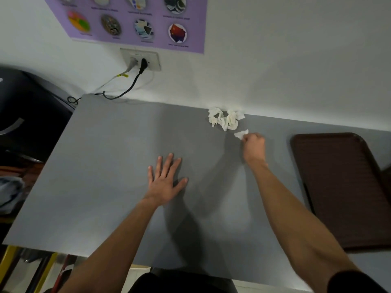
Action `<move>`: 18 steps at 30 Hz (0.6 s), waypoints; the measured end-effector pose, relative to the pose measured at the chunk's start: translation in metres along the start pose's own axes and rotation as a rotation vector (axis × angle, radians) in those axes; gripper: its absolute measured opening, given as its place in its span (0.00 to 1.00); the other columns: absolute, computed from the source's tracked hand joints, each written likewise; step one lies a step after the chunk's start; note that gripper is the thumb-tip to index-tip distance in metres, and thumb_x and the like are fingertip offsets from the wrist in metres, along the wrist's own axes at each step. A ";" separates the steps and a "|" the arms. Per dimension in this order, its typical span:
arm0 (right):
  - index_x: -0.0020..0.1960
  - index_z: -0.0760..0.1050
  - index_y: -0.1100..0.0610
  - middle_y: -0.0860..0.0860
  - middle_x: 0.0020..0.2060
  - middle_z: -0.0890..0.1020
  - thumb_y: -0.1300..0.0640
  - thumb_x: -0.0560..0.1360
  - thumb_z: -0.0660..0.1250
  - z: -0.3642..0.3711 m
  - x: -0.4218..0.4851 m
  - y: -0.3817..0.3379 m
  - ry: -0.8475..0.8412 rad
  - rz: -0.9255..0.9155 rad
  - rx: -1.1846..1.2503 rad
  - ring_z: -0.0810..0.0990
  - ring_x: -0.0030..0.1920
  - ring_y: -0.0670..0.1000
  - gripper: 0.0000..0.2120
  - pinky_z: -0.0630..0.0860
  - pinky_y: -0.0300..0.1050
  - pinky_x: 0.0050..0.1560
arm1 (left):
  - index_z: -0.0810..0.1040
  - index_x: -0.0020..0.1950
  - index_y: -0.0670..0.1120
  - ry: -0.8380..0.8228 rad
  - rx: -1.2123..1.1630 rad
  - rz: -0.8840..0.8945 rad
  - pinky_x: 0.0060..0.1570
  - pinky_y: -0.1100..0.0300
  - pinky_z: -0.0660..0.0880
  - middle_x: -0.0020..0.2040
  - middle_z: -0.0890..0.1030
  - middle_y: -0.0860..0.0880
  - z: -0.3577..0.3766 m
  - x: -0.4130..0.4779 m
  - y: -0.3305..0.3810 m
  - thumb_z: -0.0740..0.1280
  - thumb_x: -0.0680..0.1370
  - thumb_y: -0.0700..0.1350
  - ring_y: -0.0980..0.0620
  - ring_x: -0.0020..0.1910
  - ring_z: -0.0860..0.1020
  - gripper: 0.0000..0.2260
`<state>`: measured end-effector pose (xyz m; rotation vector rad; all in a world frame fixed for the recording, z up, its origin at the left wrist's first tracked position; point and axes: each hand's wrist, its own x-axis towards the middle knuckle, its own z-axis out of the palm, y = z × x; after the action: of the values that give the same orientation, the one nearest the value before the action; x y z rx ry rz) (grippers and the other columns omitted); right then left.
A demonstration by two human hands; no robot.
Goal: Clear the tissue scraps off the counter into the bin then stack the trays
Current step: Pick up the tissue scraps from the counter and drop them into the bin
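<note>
Crumpled white tissue scraps [225, 119] lie in a small heap at the back of the grey counter [110, 157], against the wall. Just in front of the heap, my right hand [254, 147] pinches one small tissue scrap [241, 134] between its fingertips. My left hand [166, 180] lies flat on the counter near the middle, fingers spread and holding nothing. A dark brown tray [342, 187] sits on the counter at the right, partly cut off by the frame edge. No bin is clearly in view.
A wall socket [140, 59] with two plugs and trailing cables is at the back left, under a purple poster [135, 20]. A large black object [27, 106] stands left of the counter. Clutter lies below the counter's left edge.
</note>
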<state>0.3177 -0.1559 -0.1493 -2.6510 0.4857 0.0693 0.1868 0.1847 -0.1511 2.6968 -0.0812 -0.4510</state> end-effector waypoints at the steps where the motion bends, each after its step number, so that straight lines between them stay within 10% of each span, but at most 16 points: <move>1: 0.55 0.83 0.66 0.64 0.55 0.83 0.67 0.79 0.64 0.005 -0.009 0.004 0.014 -0.004 -0.006 0.81 0.56 0.64 0.10 0.74 0.48 0.62 | 0.41 0.81 0.69 -0.003 0.005 -0.005 0.78 0.40 0.31 0.81 0.34 0.66 -0.001 0.001 0.001 0.53 0.80 0.72 0.52 0.81 0.30 0.34; 6: 0.53 0.80 0.61 0.59 0.52 0.79 0.68 0.78 0.63 0.010 -0.096 -0.012 0.029 -0.033 0.159 0.79 0.49 0.59 0.09 0.78 0.50 0.55 | 0.46 0.82 0.67 -0.020 -0.058 -0.015 0.77 0.41 0.32 0.83 0.38 0.64 -0.004 0.004 0.004 0.59 0.80 0.69 0.50 0.82 0.33 0.35; 9: 0.55 0.76 0.57 0.50 0.46 0.85 0.67 0.77 0.68 0.006 -0.138 -0.032 -0.019 -0.036 0.359 0.82 0.43 0.48 0.09 0.77 0.40 0.49 | 0.67 0.80 0.53 0.048 -0.191 0.042 0.81 0.45 0.54 0.82 0.63 0.50 -0.008 0.008 0.014 0.62 0.79 0.63 0.39 0.82 0.56 0.31; 14: 0.46 0.84 0.51 0.41 0.39 0.87 0.60 0.73 0.79 -0.006 -0.178 -0.067 -0.121 0.002 0.649 0.84 0.43 0.35 0.07 0.76 0.29 0.49 | 0.80 0.69 0.48 0.016 -0.632 0.109 0.59 0.70 0.73 0.60 0.85 0.52 -0.027 -0.010 0.074 0.65 0.85 0.45 0.65 0.56 0.82 0.14; 18: 0.45 0.85 0.50 0.42 0.42 0.88 0.64 0.73 0.78 -0.024 -0.180 -0.085 -0.254 -0.021 0.798 0.87 0.47 0.41 0.09 0.80 0.38 0.55 | 0.84 0.66 0.49 0.110 -0.795 0.107 0.63 0.57 0.78 0.59 0.86 0.56 -0.030 -0.016 0.084 0.67 0.84 0.45 0.60 0.59 0.83 0.12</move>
<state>0.1775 -0.0362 -0.0695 -1.8330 0.3098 0.1651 0.1816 0.1209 -0.0871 1.9179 -0.0084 -0.2294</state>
